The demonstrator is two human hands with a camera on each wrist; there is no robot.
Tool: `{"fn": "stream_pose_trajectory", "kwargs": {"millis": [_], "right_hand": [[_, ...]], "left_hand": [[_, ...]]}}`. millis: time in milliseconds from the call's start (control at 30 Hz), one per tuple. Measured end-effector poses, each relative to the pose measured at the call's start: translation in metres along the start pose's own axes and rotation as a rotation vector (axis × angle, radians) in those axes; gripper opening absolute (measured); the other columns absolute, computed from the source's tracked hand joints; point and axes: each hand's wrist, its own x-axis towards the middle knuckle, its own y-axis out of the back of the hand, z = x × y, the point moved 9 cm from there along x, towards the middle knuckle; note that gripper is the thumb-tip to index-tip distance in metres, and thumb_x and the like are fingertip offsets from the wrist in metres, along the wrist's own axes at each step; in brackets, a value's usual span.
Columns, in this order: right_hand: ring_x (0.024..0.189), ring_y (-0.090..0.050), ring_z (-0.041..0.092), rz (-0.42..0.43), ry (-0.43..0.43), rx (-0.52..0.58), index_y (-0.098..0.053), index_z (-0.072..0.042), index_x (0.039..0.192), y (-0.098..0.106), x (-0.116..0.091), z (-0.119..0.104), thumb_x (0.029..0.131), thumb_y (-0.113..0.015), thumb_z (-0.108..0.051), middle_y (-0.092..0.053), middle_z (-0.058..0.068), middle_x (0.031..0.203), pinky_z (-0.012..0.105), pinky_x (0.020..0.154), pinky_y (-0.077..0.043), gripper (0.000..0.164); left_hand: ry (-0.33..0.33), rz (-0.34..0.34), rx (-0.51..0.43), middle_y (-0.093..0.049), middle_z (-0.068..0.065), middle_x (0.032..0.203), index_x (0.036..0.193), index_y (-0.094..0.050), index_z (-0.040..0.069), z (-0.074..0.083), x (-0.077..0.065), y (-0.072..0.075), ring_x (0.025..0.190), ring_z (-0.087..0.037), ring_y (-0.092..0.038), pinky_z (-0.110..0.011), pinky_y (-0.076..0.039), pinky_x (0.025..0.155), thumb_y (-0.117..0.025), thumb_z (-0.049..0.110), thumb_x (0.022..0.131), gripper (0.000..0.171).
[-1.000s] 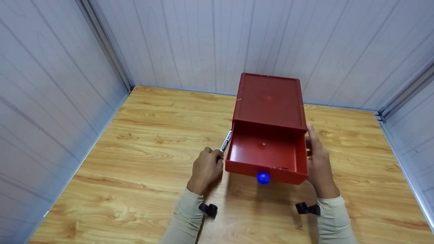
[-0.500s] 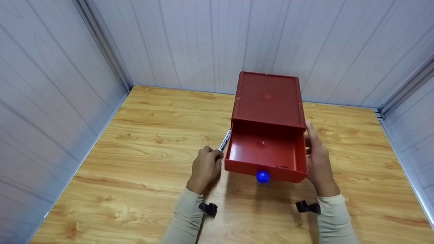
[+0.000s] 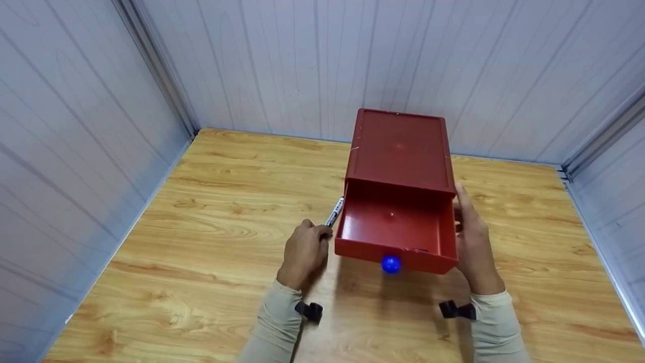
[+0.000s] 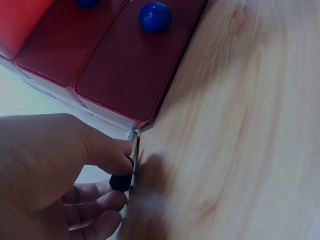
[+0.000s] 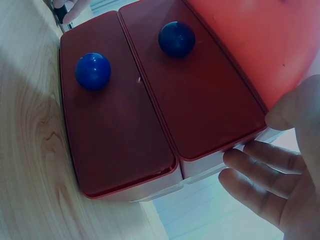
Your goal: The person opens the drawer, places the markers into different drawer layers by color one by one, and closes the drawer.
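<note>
A red plastic drawer cabinet [image 3: 400, 148] stands on the table with its top drawer [image 3: 388, 227] pulled out, a blue knob [image 3: 391, 264] on its front. In the wrist views, the lower two drawer fronts [image 5: 210, 95] are closed. My left hand [image 3: 305, 252] pinches a white-barrelled marker pen [image 3: 334, 213] by its black end, low against the cabinet's left side. The thumb and fingers of that hand meet around the black part in the left wrist view. My right hand [image 3: 473, 242] is at the right side, fingers extended along the cabinet, thumb [image 5: 282, 116] at a drawer's front corner.
The wood-grain table [image 3: 227, 201] is bounded by pale panel walls [image 3: 282, 65] at the back and both sides. The opened drawer overhangs the table in front of the cabinet. Black wrist mounts [image 3: 310, 311] sit at both cuffs.
The marker's tilt in my left hand shifts slightly, its far end a little lower along the cabinet's side. The cabinet, the open drawer and my right hand stay as they were.
</note>
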Motion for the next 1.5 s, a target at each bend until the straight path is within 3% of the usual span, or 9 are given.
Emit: {"fn": "stream_pose_trajectory", "kwargs": {"millis": [200,500,700,933,1167,1367,1500], "right_hand": [[0.095,-0.063,0.021,-0.01,-0.008,0.001,-0.025,-0.003,0.156,-0.001,-0.001,0.001,0.08,-0.076,0.012,-0.065,0.016,0.115,0.013,0.076,-0.05,0.093],[0.093,-0.062,0.015,-0.01,-0.005,0.01,-0.024,-0.002,0.156,-0.001,-0.001,0.0,0.082,-0.075,0.01,-0.064,0.014,0.116,0.013,0.075,-0.05,0.09],[0.095,-0.063,0.02,-0.012,-0.009,0.004,-0.025,-0.003,0.157,-0.001,0.0,0.0,0.082,-0.074,0.01,-0.064,0.015,0.116,0.013,0.075,-0.05,0.09],[0.095,-0.063,0.018,-0.01,-0.013,-0.006,-0.025,-0.003,0.157,-0.001,0.0,0.001,0.082,-0.074,0.011,-0.064,0.016,0.115,0.012,0.077,-0.05,0.091],[0.092,-0.062,0.014,0.003,0.001,0.002,-0.026,-0.001,0.156,0.0,-0.001,0.001,0.082,-0.075,0.009,-0.064,0.012,0.115,0.013,0.075,-0.05,0.089],[0.089,-0.062,0.012,0.001,-0.011,0.009,-0.026,-0.002,0.156,-0.001,-0.001,0.002,0.081,-0.077,0.008,-0.064,0.01,0.116,0.014,0.073,-0.051,0.091],[0.09,-0.062,0.012,-0.003,-0.006,0.003,-0.026,-0.002,0.156,-0.001,-0.001,0.001,0.081,-0.076,0.008,-0.064,0.011,0.116,0.014,0.074,-0.05,0.091]], "left_hand": [[0.026,0.019,0.05,-0.056,-0.008,0.084,0.096,-0.081,0.02,-0.001,-0.001,0.0,0.075,-0.027,-0.053,-0.04,-0.047,0.055,-0.067,0.008,0.082,0.024],[-0.057,0.06,0.062,-0.067,-0.011,0.113,0.107,-0.079,0.012,0.006,0.001,-0.003,0.093,-0.034,-0.056,-0.045,-0.05,0.068,-0.068,0.01,0.084,0.025],[-0.024,0.078,0.059,-0.066,-0.011,0.101,0.095,-0.079,0.011,0.003,0.001,0.001,0.087,-0.032,-0.055,-0.043,-0.048,0.064,-0.068,0.009,0.083,0.016],[0.014,0.067,0.086,-0.061,-0.009,0.089,0.088,-0.079,0.016,-0.002,0.0,0.005,0.081,-0.03,-0.055,-0.042,-0.048,0.059,-0.069,0.007,0.082,0.015],[0.095,-0.028,0.093,-0.059,-0.005,0.085,0.09,-0.08,0.022,-0.01,0.0,0.002,0.073,-0.025,-0.058,-0.041,-0.049,0.052,-0.066,0.008,0.083,0.021],[0.132,-0.007,0.064,-0.057,-0.001,0.078,0.089,-0.08,0.023,-0.014,0.001,0.007,0.064,-0.022,-0.058,-0.04,-0.048,0.048,-0.065,0.009,0.083,0.022],[0.151,-0.024,0.032,-0.058,-0.002,0.08,0.097,-0.079,0.022,-0.017,0.002,0.009,0.063,-0.021,-0.057,-0.041,-0.048,0.049,-0.066,0.013,0.086,0.02]]}}
